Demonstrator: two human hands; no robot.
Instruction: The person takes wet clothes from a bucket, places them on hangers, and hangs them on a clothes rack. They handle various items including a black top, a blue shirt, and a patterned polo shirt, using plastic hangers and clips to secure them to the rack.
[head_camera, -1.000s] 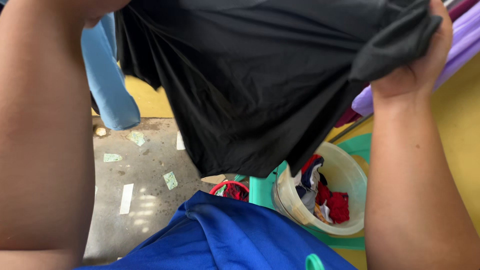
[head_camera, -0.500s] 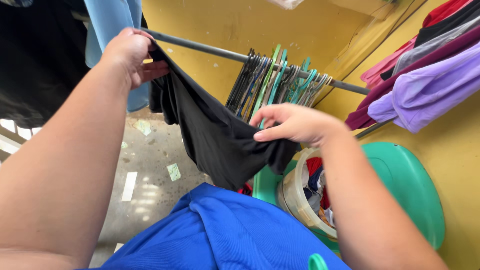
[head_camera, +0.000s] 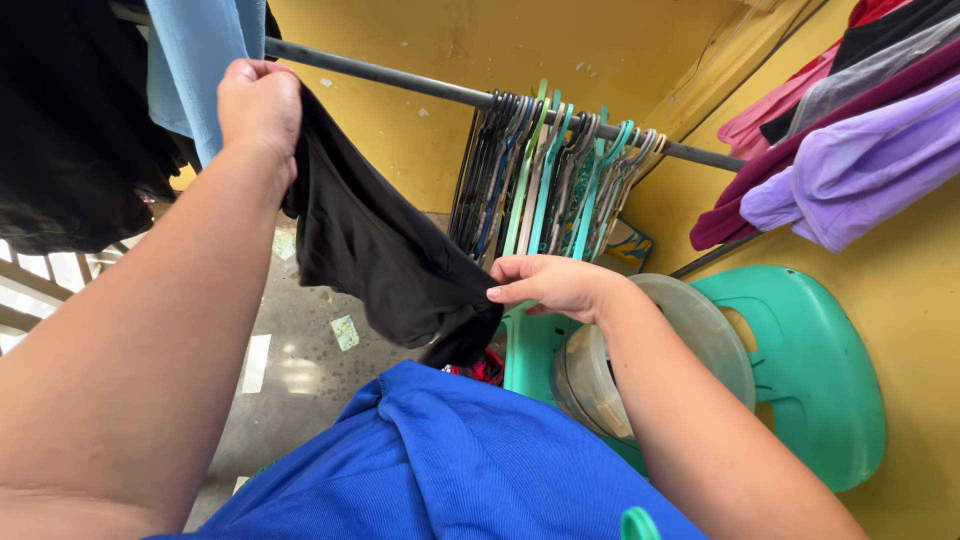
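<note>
Black garment (head_camera: 380, 250) hangs stretched between a person's two hands, sloping down from the upper left toward the middle of the scene, in front of a grey rail (head_camera: 400, 85) that runs across a yellow wall (head_camera: 470, 35). The left hand (head_camera: 258, 105) is raised close to the rail with its fingers curled shut around the cloth's upper end; the right hand (head_camera: 545, 285) is lower, its fingers pinched together on the bunched lower end, from which a short tail of fabric droops. Just behind the right hand, a tight row of empty hangers (head_camera: 550, 170), black, green and teal, dangles from the rail. A light blue cloth (head_camera: 195, 60) and more dark clothing (head_camera: 70, 130) hang at the left, while purple, maroon and pink garments (head_camera: 850, 160) are draped over a line at the upper right. Below the right forearm stands a clear plastic bucket (head_camera: 715, 345) on a green chair (head_camera: 820, 370); what it holds is hidden by the arm. A blue shirt (head_camera: 440, 470) fills the bottom of the frame above a grey concrete floor (head_camera: 290, 370).
</note>
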